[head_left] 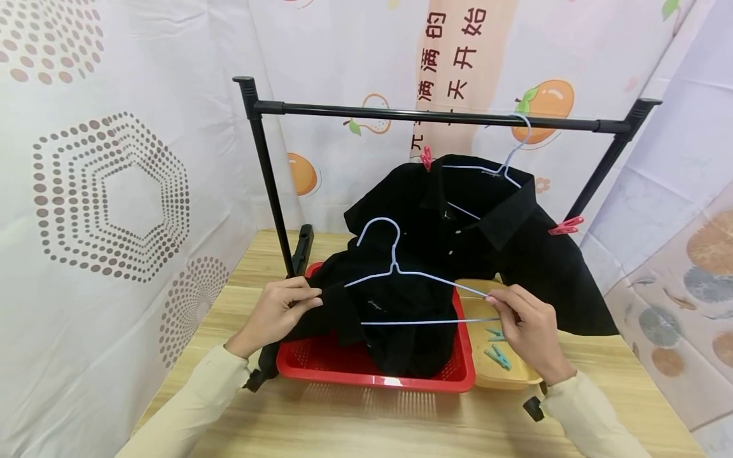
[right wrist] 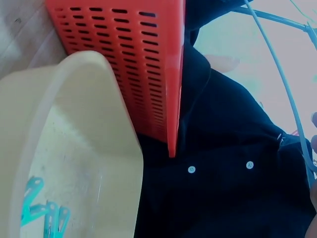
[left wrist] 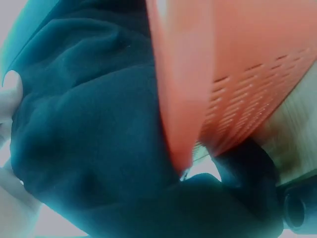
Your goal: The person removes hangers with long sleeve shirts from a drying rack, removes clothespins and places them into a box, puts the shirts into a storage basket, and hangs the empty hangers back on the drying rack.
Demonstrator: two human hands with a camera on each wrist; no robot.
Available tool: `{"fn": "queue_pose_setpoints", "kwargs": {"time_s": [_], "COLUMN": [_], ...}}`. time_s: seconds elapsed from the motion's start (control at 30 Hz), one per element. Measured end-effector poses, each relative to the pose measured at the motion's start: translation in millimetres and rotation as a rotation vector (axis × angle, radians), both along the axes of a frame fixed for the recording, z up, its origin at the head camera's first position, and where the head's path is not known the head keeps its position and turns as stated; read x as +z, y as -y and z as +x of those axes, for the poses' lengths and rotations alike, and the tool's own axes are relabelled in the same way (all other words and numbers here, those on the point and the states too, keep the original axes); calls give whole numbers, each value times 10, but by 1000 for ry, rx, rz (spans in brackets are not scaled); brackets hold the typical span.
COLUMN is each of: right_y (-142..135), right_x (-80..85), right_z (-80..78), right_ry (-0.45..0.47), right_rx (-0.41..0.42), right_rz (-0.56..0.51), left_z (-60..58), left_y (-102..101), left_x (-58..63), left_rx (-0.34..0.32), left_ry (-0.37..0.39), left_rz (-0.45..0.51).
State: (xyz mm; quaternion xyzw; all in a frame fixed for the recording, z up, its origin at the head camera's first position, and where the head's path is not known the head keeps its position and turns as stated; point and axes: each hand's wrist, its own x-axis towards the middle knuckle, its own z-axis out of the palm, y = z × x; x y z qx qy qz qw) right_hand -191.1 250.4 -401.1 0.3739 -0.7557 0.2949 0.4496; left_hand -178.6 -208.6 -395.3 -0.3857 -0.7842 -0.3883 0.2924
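Note:
My left hand (head_left: 279,313) pinches the shoulder of a black shirt (head_left: 338,318), whose lower part lies in a red basket (head_left: 378,380). The right hand (head_left: 529,327) holds the right end of a light blue hanger (head_left: 426,275) between thumb and fingers. The hanger's left end is hidden inside the shirt by the collar, and its hook points up. In the left wrist view, the left fingertips (left wrist: 13,84) are at the edge of the dark cloth. A sliver of the right hand (right wrist: 314,198) shows beside the hanger in the right wrist view.
Behind, another black shirt (head_left: 550,267) hangs on a hanger from a black rack (head_left: 372,114), with pink clothespins (head_left: 565,226) at its shoulders. A yellow tub (head_left: 506,381) with teal clothespins (head_left: 498,357) stands right of the basket on the wooden table (head_left: 321,426).

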Motion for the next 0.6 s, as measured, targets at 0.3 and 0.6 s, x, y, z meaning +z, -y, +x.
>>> {"fn": "queue_pose_setpoints", "kwargs": {"time_s": [0.3, 0.6], "right_y": [-104, -167], "right_x": [26, 27], "right_z": [18, 1], "right_ry": [13, 20], "right_rx": [-56, -88], "right_rz": [-23, -30], "left_z": [-2, -34], "left_y": [51, 126], "left_x": [-51, -136], "left_rx": [20, 46], "left_ry": [5, 45], "left_rz": [-10, -9]}}
